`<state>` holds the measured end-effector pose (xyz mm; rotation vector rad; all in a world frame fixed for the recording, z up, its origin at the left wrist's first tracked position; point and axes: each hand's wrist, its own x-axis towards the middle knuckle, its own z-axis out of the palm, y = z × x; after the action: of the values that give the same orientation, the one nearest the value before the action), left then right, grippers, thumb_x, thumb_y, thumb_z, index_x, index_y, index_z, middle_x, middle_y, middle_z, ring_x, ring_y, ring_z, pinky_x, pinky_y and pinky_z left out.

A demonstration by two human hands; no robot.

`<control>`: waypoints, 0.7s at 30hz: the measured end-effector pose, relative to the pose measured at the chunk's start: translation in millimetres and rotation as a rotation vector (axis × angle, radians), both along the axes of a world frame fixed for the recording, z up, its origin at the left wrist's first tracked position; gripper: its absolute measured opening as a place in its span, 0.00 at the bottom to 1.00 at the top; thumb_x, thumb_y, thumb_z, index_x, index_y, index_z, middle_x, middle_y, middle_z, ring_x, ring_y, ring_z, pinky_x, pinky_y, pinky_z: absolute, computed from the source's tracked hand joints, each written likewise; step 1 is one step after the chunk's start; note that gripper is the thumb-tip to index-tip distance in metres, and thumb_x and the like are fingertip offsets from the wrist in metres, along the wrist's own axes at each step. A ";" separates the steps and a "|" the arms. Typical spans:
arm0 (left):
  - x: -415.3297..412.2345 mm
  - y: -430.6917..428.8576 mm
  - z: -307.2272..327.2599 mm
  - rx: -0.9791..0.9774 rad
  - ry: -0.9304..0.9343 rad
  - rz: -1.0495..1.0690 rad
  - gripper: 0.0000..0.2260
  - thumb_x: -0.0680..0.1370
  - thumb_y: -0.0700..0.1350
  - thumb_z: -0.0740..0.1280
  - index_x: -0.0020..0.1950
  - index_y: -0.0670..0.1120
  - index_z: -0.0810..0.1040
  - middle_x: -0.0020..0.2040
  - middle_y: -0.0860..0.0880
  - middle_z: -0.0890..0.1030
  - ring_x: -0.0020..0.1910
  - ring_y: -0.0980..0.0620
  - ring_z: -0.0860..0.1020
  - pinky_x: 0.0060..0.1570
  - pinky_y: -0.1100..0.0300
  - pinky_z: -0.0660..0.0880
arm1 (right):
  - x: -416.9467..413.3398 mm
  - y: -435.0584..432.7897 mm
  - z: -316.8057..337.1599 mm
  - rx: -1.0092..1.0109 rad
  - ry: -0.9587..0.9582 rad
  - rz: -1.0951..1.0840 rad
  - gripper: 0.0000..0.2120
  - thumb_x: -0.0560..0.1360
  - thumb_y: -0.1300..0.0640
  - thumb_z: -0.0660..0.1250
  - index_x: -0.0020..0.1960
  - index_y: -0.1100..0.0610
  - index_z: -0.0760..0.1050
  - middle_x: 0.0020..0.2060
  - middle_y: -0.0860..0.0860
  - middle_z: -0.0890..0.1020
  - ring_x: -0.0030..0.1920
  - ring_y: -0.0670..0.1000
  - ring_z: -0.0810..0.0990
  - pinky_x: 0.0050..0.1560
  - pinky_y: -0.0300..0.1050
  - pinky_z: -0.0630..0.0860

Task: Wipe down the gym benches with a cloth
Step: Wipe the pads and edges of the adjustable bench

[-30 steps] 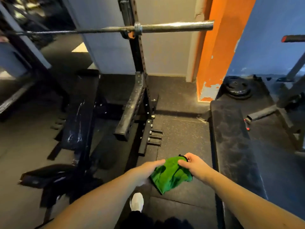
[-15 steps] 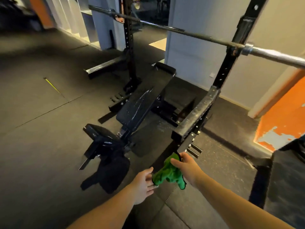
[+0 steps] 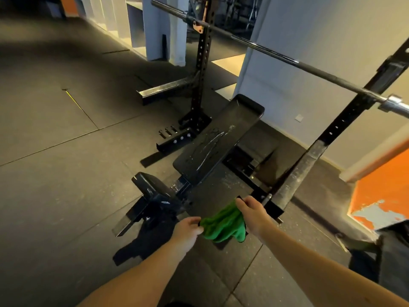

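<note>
— Where is the green cloth (image 3: 223, 224) found?

— Low in the frame, just right of centre. It is stretched between both hands above the floor mats (image 3: 55, 173), short of the bench (image 3: 217, 142). Its left corner is pinched by the left hand (image 3: 188, 229), thumb against fingers. Its upper right edge is gripped by the right hand (image 3: 252, 214), fingers curled over it.

— Can any writing be read?

— A small pale mark is seen on the bench frame below the seat pad (image 3: 150, 185), but it is too small to be read.

— And the edges, the room?

— The bench is set at a slant through the centre of the frame, its backrest streaked with pale smears. It is bounded on the right by the safety arm (image 3: 298, 173), whose near end is just beside the right hand. It is crossed overhead by the barbell (image 3: 287, 60). A broad stretch of matting lies at the left, marked by a thin yellow line (image 3: 75, 103).
</note>
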<state>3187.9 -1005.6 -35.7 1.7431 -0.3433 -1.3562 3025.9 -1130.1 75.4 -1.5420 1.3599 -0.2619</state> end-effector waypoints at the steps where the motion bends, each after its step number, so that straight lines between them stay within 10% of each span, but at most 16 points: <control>1: 9.6 -8.0 1.7 -0.015 -0.029 0.032 0.12 0.76 0.36 0.72 0.52 0.53 0.82 0.57 0.46 0.82 0.56 0.47 0.80 0.64 0.46 0.76 | 6.7 -7.2 -0.8 -0.023 0.022 0.012 0.12 0.82 0.46 0.64 0.51 0.56 0.76 0.44 0.56 0.79 0.43 0.53 0.79 0.44 0.49 0.76; 12: 77.4 -137.0 7.3 -0.024 -0.309 -0.218 0.26 0.69 0.37 0.78 0.63 0.52 0.77 0.58 0.49 0.81 0.55 0.52 0.81 0.58 0.57 0.79 | 27.7 -156.9 -44.3 -0.017 0.069 -0.103 0.13 0.77 0.50 0.72 0.52 0.57 0.74 0.45 0.55 0.80 0.42 0.51 0.78 0.41 0.46 0.76; 17: 90.2 -226.5 20.7 0.090 -0.651 -0.354 0.13 0.74 0.43 0.75 0.54 0.58 0.79 0.55 0.54 0.79 0.55 0.52 0.78 0.57 0.55 0.77 | 32.3 -252.5 -47.7 0.111 0.058 0.328 0.17 0.75 0.56 0.76 0.61 0.51 0.76 0.56 0.45 0.77 0.59 0.48 0.77 0.52 0.42 0.79; 21: 101.5 -300.2 40.1 0.154 -0.820 -0.398 0.06 0.75 0.56 0.72 0.41 0.58 0.78 0.50 0.52 0.79 0.53 0.50 0.77 0.58 0.49 0.77 | 38.3 -320.9 -38.3 -0.116 0.222 0.585 0.07 0.74 0.53 0.77 0.42 0.46 0.79 0.46 0.43 0.77 0.51 0.43 0.76 0.55 0.44 0.74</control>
<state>3289.4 -1305.9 4.4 2.3992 -1.1044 -0.8630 3064.2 -1451.0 37.1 -2.0362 1.0073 0.2032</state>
